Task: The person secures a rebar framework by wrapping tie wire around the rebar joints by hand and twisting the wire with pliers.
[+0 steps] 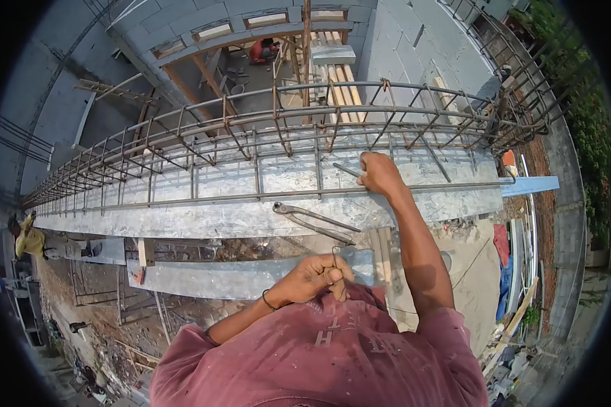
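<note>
My right hand [380, 173] is closed round a short steel rod [347, 169], reaching into the rebar cage [256, 163]. Close to my chest, my left hand [310, 279] pinches a thin bent wire [335, 254] that sticks up from the fingers. Between the two hands, a pair of pincers [313, 220] lies with its handles apart on the pale, stained formwork board [231, 220]. The cage, made of long bars and stirrups, runs along that board from far left to right. Part of the wire is hidden by my fingers.
Below the formwork is a narrower plank [197, 279] at a lower level. A person in yellow [29, 239] is at the far left end. Another person in red [263, 51] crouches down inside the block walls [414, 57]. Rebar ends [523, 115] stick out at the right.
</note>
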Available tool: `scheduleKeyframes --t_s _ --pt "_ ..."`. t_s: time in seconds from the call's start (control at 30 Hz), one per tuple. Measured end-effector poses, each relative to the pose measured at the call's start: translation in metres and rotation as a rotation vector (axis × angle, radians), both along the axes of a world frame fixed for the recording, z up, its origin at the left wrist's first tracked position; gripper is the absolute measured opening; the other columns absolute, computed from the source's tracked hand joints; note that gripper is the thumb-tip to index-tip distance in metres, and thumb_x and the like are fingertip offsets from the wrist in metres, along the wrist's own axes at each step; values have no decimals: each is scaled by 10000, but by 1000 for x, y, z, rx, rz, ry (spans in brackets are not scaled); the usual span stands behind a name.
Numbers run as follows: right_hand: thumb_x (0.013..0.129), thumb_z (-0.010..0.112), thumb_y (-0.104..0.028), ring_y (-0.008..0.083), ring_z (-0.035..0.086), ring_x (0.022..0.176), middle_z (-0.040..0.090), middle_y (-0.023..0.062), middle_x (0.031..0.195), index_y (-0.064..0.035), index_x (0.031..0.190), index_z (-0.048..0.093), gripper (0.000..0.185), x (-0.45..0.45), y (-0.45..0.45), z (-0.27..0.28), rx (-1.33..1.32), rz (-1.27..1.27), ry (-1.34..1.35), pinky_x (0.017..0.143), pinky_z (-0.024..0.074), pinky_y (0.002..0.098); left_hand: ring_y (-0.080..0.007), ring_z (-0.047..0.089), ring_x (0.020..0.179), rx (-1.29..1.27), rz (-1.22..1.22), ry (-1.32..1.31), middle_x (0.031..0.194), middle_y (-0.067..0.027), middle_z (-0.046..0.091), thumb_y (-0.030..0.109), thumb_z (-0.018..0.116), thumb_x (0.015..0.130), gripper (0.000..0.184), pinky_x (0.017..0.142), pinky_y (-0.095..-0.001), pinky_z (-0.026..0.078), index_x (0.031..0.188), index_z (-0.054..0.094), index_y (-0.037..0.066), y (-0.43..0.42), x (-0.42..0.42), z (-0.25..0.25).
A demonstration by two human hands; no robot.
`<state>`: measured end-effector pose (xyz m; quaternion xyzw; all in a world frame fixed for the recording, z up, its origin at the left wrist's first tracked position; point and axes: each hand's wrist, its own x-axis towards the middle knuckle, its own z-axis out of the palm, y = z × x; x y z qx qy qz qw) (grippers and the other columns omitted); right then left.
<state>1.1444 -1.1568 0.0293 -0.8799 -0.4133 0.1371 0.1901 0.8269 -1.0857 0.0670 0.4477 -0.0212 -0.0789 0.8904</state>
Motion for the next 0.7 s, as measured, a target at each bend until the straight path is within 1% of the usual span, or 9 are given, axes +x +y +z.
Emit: scheduleKeyframes --t_s 0.03,0.13,0.2,0.23,0.3,0.37,0.47,0.53,0.7 --pt "851 789 -63 483 689 931 719 266 942 16 876 677 139 10 5 1 -96 53 128 786 512 543 -197 723 793 12 33 -25 807 -100 714 275 583 1126 327 844 -390 614 1174 656 -41 3 -6 1" --pt "873 742 -16 495 678 885 702 275 956 9 958 633 141 5 -2 -16 -10 218 -61 758 512 531 -202 727 799 -36 174 3 809 -104 715 266 575 1129 323 843 -396 617 1168 659 -43 5 -33 -3" --pt "900 689 30 503 655 859 666 254 903 -4 1057 596 185 -3 -5 -20 191 165 -199 733 511 521 -200 728 800 -43 260 -2 811 -106 716 266 576 1129 324 846 -400 618 1167 658 -45 4 -48 -6" --pt "900 689 30 503 655 859 666 254 903 -4 1057 596 185 -16 1 -11 195 199 -203 733 511 521 -198 728 800 -38 298 -9 813 -109 717 266 577 1129 325 848 -403 619 1167 658 -47 5 -53 -7" --pt "918 671 26 492 636 865 643 226 926 -12 1004 583 129 -45 17 13 470 102 -157 717 490 544 -198 730 801 -54 353 -45 816 -110 717 262 577 1129 324 850 -407 621 1166 659 -49 5 -60 -10" --pt "923 634 39 473 612 842 599 201 929 -24 995 583 109 -80 52 37 620 314 -189 716 491 534 -198 731 802 -67 375 -71 819 -110 718 259 576 1130 323 852 -411 622 1165 659 -51 1 -62 -9" --pt "895 611 16 416 619 884 566 173 909 -42 997 607 117 -125 118 44 598 496 -172 753 495 506 -203 729 814 -46 356 -57 830 -110 715 251 573 1131 320 864 -413 620 1161 661 -56 -1 -59 -5" --pt "902 599 -10 391 641 920 597 164 919 -47 1045 650 156 -147 165 27 556 519 -214 783 505 517 -212 727 836 -54 304 -41 844 -112 711 238 565 1134 313 880 -414 610 1164 662 -57 -4 -57 -4" --pt "895 598 -6 396 661 966 640 191 981 -35 1004 695 148 -181 227 3 521 507 -254 871 530 502 -223 726 855 -12 305 -73 851 -127 703 207 561 1134 293 889 -433 605 1179 658 -66 -3 -62 -1"
